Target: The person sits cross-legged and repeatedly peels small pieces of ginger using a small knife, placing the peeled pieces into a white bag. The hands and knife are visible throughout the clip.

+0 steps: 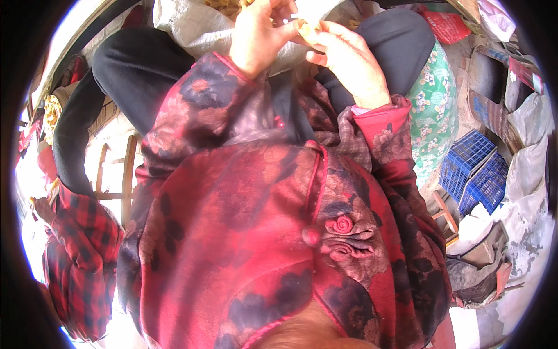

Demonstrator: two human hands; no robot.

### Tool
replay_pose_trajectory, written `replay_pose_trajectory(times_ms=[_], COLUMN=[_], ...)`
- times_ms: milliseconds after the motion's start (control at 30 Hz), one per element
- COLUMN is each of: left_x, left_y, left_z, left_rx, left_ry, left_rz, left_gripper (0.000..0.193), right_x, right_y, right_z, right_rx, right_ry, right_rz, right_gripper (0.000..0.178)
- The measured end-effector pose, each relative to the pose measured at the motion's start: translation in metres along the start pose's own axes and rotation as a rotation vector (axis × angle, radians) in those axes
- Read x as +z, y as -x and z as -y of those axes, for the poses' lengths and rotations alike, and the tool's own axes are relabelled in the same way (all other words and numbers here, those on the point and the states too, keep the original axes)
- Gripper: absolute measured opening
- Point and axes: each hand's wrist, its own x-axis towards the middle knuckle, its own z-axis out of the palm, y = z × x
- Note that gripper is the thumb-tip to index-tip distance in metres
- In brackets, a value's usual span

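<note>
Red floral padded jacket (256, 232) nearest; far, left hand (258, 35) and right hand (349, 61) pinch small tan piece (303, 28) over grey woven sack (197, 29).

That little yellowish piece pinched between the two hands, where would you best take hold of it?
By its outer ends, coming from either side. The small yellowish piece sits between the fingertips of the left hand and the right hand, above the grey sack; only a little of it shows.

Two hands, the left hand (258, 35) and the right hand (349, 61), pinch one small yellowish piece (303, 28) between them; one grey sack (192, 26), two blue plastic crates (476, 171), one green floral bundle (436, 110)
</note>
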Motion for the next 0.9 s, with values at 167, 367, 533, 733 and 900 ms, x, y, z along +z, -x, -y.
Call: replay_pose_trajectory(times_ms=[167,367,533,733,900], left_x=[0.006,0.000,0.001,-0.005,0.007], left_y=[0.010,0.011,0.011,0.010,0.017], left_z=[-0.016,-0.009,-0.018,-0.030,-0.019], left_rx=[-0.065,-0.155,-0.005,-0.380,-0.097], left_ry=[-0.075,-0.032,-0.088,0.440,0.059], left_rz=[0.036,0.096,0.058,0.266,0.147], left_gripper=[0.018,0.017,0.011,0.016,0.015], right_x=[-0.006,0.004,0.008,-0.005,0.005], right_y=[-0.009,-0.010,0.000,0.008,0.003], right_z=[-0.017,-0.018,-0.011,-0.015,-0.022], right_rx=[-0.156,-0.214,-0.203,-0.278,-0.314], right_ry=[-0.148,0.138,0.182,0.321,0.251], right_rz=[0.030,-0.021,-0.071,-0.046,-0.092], right_gripper=[0.032,0.038,0.031,0.022,0.020])
